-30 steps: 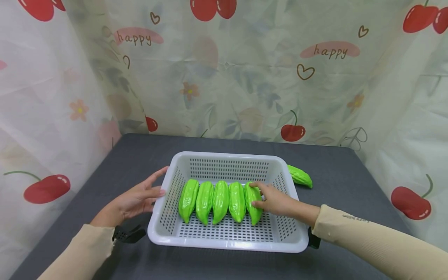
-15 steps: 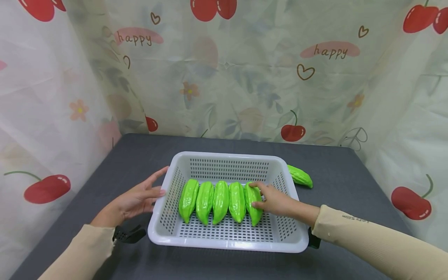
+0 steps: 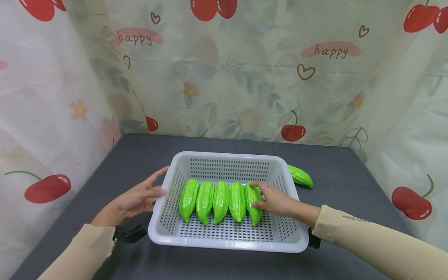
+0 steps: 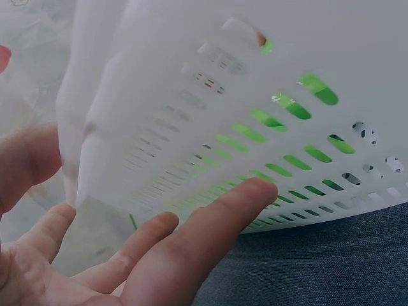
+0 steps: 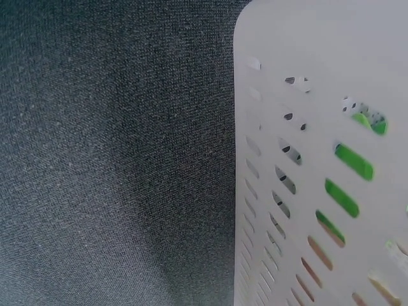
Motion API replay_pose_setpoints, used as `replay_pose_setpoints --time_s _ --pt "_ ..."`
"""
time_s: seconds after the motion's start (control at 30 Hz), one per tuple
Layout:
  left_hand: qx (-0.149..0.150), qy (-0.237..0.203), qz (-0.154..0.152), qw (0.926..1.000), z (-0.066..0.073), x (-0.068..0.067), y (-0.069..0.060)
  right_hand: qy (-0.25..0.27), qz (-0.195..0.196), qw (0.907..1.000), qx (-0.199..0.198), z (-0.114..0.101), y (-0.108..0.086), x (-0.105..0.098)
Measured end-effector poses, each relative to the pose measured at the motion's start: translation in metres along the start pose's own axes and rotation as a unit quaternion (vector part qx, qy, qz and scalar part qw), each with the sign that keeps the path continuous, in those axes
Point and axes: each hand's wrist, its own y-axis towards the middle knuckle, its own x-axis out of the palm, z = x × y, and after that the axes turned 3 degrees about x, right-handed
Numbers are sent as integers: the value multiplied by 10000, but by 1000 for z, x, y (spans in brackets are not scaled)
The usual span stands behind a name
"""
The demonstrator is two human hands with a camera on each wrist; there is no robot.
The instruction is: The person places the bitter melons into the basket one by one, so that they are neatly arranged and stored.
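A white perforated plastic basket [image 3: 229,244] holds several bright green bitter melons [image 3: 221,202] lying side by side in a row. My right hand [image 3: 274,200] reaches over the basket's right wall and holds the rightmost bitter melon [image 3: 254,216], thumb on its near right side and fingers at its far end. Straight, spread fingers of my left hand [image 3: 136,198] touch the basket's left side; the left wrist view shows these fingers [image 4: 210,236] against the slotted wall. The right wrist view has only the basket's outer wall [image 5: 274,38], so that hand is largely hidden there.
Another bitter melon [image 3: 301,177] lies on the dark tabletop [image 3: 332,167] behind the basket's right wall, partly hidden by it. A cherry-printed curtain [image 3: 227,97] hangs at the back and along both sides of the table.
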Motion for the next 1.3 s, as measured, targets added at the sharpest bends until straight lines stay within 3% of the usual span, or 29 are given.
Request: replay_pose_setpoints --time_s 0.77,1.3 --pt "29 35 65 10000 0 1 -1 107 -40 9999 57 0 0 0" --pt "29 38 55 10000 -1 1 0 103 139 9998 -44 -1 0 -1"
